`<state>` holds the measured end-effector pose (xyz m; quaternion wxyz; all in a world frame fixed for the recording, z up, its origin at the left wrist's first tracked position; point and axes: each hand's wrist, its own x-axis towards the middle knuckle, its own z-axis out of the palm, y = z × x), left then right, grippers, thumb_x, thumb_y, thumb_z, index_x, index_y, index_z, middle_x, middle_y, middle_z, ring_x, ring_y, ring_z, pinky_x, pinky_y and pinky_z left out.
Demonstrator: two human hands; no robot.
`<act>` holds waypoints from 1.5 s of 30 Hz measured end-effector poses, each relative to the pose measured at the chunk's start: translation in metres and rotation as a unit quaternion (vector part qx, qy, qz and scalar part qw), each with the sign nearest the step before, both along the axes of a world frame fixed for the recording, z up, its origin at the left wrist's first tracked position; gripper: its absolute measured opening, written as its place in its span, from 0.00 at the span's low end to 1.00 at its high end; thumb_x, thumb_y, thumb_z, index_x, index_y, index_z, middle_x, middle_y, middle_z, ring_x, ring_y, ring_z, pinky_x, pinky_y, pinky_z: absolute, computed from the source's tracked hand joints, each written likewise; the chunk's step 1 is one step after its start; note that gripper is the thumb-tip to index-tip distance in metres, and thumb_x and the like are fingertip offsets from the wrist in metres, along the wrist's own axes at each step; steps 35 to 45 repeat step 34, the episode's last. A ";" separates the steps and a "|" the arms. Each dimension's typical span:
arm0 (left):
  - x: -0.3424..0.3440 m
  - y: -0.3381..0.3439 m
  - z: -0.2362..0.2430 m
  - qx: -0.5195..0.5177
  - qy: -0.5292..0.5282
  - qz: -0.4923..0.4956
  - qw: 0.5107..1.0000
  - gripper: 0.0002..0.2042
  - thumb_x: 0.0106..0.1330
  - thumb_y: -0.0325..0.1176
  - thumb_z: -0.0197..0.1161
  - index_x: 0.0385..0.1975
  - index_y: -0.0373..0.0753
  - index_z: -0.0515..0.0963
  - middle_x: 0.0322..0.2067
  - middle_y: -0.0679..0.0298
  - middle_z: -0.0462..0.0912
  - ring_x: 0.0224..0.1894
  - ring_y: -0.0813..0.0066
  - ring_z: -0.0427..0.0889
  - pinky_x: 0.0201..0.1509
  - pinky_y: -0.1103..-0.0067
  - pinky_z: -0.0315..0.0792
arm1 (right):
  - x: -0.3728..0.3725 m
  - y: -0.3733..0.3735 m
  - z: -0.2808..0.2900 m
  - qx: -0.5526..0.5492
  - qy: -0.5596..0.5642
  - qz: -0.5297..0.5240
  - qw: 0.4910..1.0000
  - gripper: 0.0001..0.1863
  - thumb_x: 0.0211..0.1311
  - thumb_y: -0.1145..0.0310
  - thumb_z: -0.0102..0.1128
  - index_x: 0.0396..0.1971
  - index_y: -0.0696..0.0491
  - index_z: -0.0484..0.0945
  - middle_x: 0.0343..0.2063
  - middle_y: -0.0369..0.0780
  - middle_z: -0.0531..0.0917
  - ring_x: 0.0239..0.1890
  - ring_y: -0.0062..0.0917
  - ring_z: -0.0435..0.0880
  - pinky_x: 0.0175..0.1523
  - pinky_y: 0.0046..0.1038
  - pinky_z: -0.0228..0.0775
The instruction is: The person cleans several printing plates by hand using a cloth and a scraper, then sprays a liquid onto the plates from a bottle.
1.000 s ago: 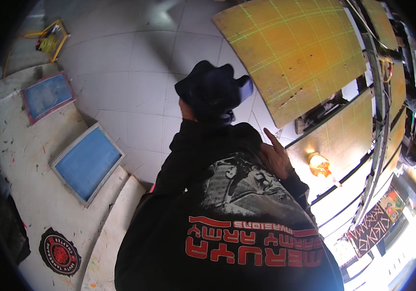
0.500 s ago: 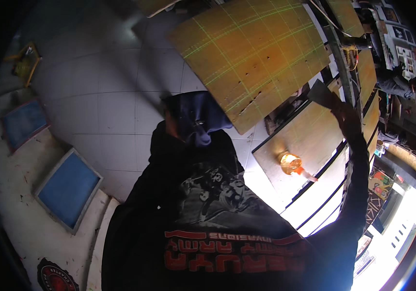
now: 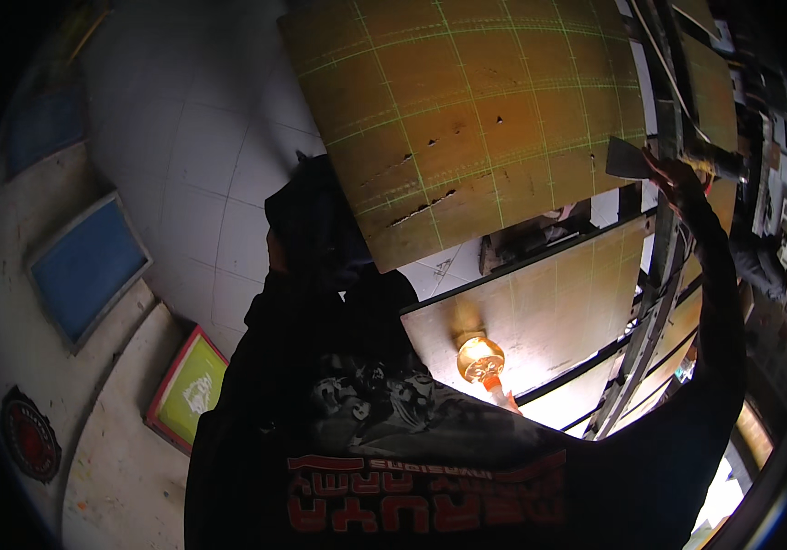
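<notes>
My right hand [image 3: 680, 186] is closed round the handle of a scraper with a wide, dark flat blade [image 3: 627, 159]. The blade is over the right edge of a brown board [image 3: 494, 82] marked with green grid lines; whether they touch I cannot tell. At the board's left edge, my left hand [image 3: 275, 251] carries a bunched dark blue cloth [image 3: 315, 225]. Only a sliver of that hand shows, and the cloth and shadow hide its fingers. Dark scuffs and small torn spots mark the board's surface.
Below the gridded board lies a second board [image 3: 549, 284], lit by a glowing bulb [image 3: 481, 359]. A metal rail [image 3: 654, 302] runs along the right. Framed blue screens [image 3: 91, 266] and a red-framed green one [image 3: 193, 390] stand at left. Another person [image 3: 769, 270] is at far right.
My view has turned, and the boards appear further left. The scraper, still in my right hand, is now at the gridded board's right edge. The cloth remains with my left hand.
</notes>
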<state>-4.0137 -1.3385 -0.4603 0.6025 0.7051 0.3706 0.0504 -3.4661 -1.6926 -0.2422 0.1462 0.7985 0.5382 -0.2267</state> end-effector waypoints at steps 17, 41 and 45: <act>0.046 -0.011 0.101 -0.144 -0.096 0.045 0.984 0.20 0.64 0.40 0.55 0.52 0.36 0.69 0.45 0.59 0.76 0.46 0.70 0.76 0.46 0.71 0.74 | -0.110 0.127 0.003 0.042 -0.051 0.237 0.969 0.33 0.55 0.65 0.59 0.63 0.39 0.61 0.30 0.34 0.75 0.35 0.27 0.73 0.43 0.31 0.64; 0.013 -0.029 -0.028 -0.359 -0.311 0.250 0.844 0.13 0.59 0.30 0.54 0.43 0.36 0.75 0.38 0.61 0.77 0.37 0.74 0.76 0.41 0.77 0.71 | -0.326 0.230 -0.021 0.153 0.039 0.277 0.948 0.28 0.54 0.67 0.60 0.58 0.42 0.68 0.24 0.32 0.73 0.28 0.23 0.73 0.36 0.28 0.62; 0.013 -0.029 -0.028 -0.359 -0.311 0.250 0.844 0.13 0.59 0.30 0.54 0.43 0.36 0.75 0.38 0.61 0.77 0.37 0.74 0.76 0.41 0.77 0.71 | -0.326 0.230 -0.021 0.153 0.039 0.277 0.948 0.28 0.54 0.67 0.60 0.58 0.42 0.68 0.24 0.32 0.73 0.28 0.23 0.73 0.36 0.28 0.62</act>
